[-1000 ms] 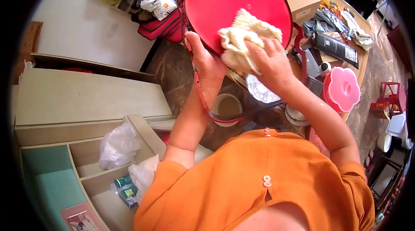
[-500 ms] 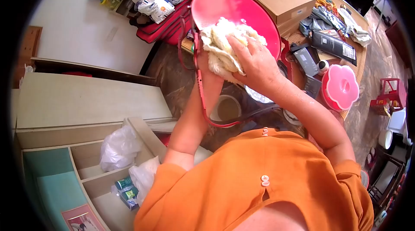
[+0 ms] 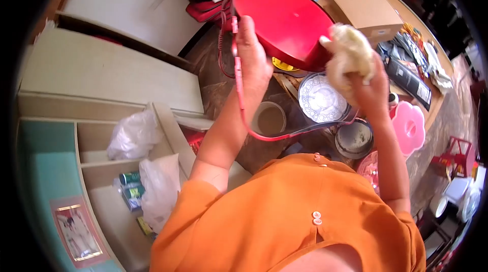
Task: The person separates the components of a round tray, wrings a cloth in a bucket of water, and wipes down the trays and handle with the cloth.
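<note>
A red round lid or shallow pan (image 3: 284, 20) with a dark rim is held up and tilted at the upper middle. My left hand (image 3: 252, 58) grips it at its left edge, thumb up, with the other fingers hidden behind it. A red and dark strap (image 3: 241, 104) hangs in a loop from that side and curves across to the right. At the right edge of the red piece, my right hand (image 3: 370, 86) is closed round a bunched cream cloth (image 3: 351, 56). Below sits a white patterned plate or bowl (image 3: 321, 98).
A cardboard box (image 3: 367, 12), a black package (image 3: 409, 81) and a pink flower-shaped container (image 3: 407, 128) lie on the table at right. Below stand a bucket (image 3: 269, 119) and a metal pot (image 3: 354, 139). Open cabinet compartments with plastic bags (image 3: 133, 134) fill the lower left.
My right hand and the cloth have moved right, from the middle of the red surface to its right edge. The red piece is tilted flatter. The view has shifted.
</note>
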A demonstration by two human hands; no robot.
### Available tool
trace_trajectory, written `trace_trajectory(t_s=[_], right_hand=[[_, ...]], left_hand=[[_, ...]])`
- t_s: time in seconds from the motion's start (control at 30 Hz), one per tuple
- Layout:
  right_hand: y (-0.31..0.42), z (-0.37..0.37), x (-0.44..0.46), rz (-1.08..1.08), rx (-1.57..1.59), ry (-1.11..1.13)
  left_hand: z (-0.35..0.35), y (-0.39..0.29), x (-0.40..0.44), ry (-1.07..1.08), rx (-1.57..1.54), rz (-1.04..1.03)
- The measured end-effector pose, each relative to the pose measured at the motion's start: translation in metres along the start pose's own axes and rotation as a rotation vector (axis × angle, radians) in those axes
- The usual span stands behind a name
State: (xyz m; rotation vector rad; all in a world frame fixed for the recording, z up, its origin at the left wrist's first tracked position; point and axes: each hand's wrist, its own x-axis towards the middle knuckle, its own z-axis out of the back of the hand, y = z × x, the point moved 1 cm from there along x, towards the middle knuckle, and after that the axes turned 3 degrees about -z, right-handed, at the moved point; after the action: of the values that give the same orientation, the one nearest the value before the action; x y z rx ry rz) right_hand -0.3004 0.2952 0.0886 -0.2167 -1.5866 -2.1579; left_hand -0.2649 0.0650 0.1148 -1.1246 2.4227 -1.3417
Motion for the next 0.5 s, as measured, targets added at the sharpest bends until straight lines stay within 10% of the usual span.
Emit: trace_trajectory(t_s=[0.1, 0.23, 0.33, 0.5], right_hand=[[0.042, 0.013, -0.007, -0.438, 0.661, 0.118], [0.056, -0.03, -0.024, -0.715, 0.573, 0.509], [0.059, -0.09, -0.068, -0.073, 0.373, 0.471], [0.071, -0.115, -0.083, -0.327, 0.622, 0.517]], left_hand=[[0.01, 0.015, -0.013, -0.065, 0.229, -0.181], [0.033, 0.039, -0.029, -0.054, 0.726, -0.504], [0.048, 0.029, -0.042, -0.006, -0.25, 0.133], [0.134, 0.002, -0.013, -0.318, -0.623, 0.111]])
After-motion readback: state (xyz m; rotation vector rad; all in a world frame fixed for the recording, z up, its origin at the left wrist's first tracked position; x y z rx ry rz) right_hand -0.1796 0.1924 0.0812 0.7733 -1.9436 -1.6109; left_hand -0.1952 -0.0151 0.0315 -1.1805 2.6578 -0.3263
